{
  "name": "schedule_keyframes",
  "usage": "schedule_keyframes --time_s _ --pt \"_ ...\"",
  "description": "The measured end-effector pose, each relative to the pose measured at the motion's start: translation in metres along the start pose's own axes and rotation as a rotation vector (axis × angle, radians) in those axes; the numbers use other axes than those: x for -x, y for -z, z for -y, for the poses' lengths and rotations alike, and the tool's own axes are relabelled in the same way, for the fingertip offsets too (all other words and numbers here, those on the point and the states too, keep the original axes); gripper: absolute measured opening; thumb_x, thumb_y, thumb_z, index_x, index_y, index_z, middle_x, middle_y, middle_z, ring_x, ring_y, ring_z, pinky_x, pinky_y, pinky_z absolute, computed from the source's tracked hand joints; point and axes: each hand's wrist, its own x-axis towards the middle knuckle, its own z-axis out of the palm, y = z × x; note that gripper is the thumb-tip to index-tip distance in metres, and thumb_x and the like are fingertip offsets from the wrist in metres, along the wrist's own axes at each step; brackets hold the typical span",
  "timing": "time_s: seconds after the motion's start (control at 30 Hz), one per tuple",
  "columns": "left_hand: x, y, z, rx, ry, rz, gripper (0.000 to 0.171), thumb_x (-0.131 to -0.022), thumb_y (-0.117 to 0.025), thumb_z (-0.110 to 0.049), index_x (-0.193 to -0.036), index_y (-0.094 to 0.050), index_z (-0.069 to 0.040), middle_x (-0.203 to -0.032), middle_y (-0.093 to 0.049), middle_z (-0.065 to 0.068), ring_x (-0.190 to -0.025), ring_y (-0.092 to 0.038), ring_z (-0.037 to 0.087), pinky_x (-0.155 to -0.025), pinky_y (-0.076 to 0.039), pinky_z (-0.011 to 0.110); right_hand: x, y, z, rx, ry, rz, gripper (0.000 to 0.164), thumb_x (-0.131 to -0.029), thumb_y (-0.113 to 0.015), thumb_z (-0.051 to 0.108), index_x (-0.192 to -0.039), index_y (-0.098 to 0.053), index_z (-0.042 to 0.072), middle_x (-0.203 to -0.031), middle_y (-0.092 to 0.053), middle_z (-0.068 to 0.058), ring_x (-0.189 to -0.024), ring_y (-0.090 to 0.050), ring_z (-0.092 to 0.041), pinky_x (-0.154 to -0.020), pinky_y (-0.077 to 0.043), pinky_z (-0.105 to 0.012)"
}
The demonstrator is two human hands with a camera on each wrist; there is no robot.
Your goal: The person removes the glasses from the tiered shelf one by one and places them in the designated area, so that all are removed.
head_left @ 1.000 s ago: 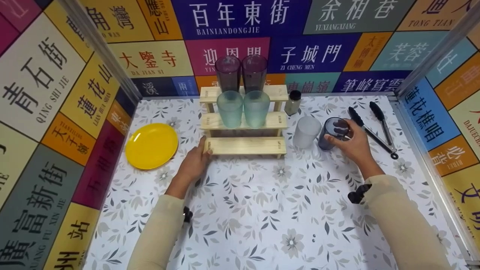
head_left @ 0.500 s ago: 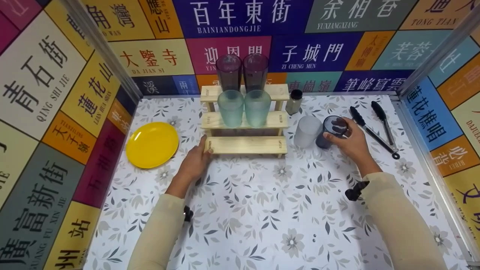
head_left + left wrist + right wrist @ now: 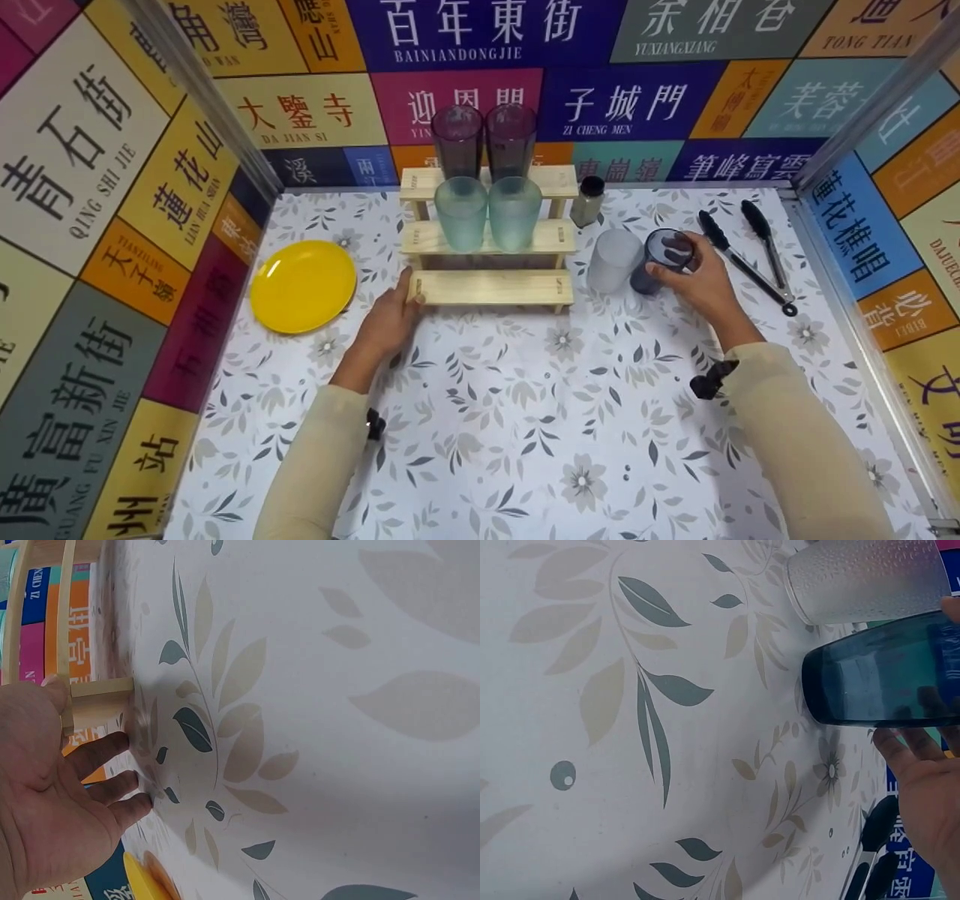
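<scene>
A tumbler of dark blue see-through material (image 3: 662, 261) stands beside a frosted clear cup (image 3: 615, 261). My right hand (image 3: 705, 281) grips it near the rim, thumb on the near side and fingers around the far side. In the right wrist view, the tumbler (image 3: 877, 679) has its base at the tabletop. My left hand (image 3: 386, 322) holds the left end of the lowest step of a three-step wooden rack (image 3: 491, 289). From the left wrist, its thumb lies against the wood while the other fingers stretch out. Two pale green cups (image 3: 461, 216) stand on the middle step, two purple tumblers (image 3: 511, 142) on the top one.
A yellow plate (image 3: 303, 287) lies on the left of the patterned tabletop (image 3: 555, 435). Black-tipped tongs (image 3: 754, 270) lie spread to the right of my right hand. A small black-capped jar (image 3: 589, 202) stands beside the rack. Printed panels (image 3: 626, 101) wall the back and sides.
Over the last second my right hand has shifted the blue tumbler slightly left, closer to the frosted cup. My left hand keeps its place on the rack.
</scene>
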Motion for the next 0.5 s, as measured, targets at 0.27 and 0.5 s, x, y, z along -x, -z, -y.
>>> schedule_keyframes --time_s 0.27,0.5 --pt "0.001 0.000 0.000 -0.001 0.012 0.007 0.071 -0.120 -0.042 -0.043 -0.179 -0.015 -0.016 -0.157 -0.055 0.037 -0.149 -0.054 0.051 -0.124 -0.042 0.064 0.002 0.004 0.004 -0.033 0.035 0.026 0.103 -0.097 -0.088 0.037 -0.175 -0.026 0.012 -0.172 -0.047 -0.018 -0.157 -0.047 -0.041 -0.127 -0.040 -0.054" --pt "0.000 0.001 -0.002 0.006 0.035 0.022 0.071 -0.120 -0.041 -0.045 -0.180 -0.013 -0.018 -0.154 -0.057 0.034 -0.147 -0.056 0.048 -0.125 -0.042 0.063 0.005 0.010 0.017 -0.037 0.093 0.012 0.100 -0.099 -0.086 0.035 -0.177 -0.025 0.016 -0.176 -0.041 -0.017 -0.167 -0.034 -0.040 -0.136 -0.028 -0.057"
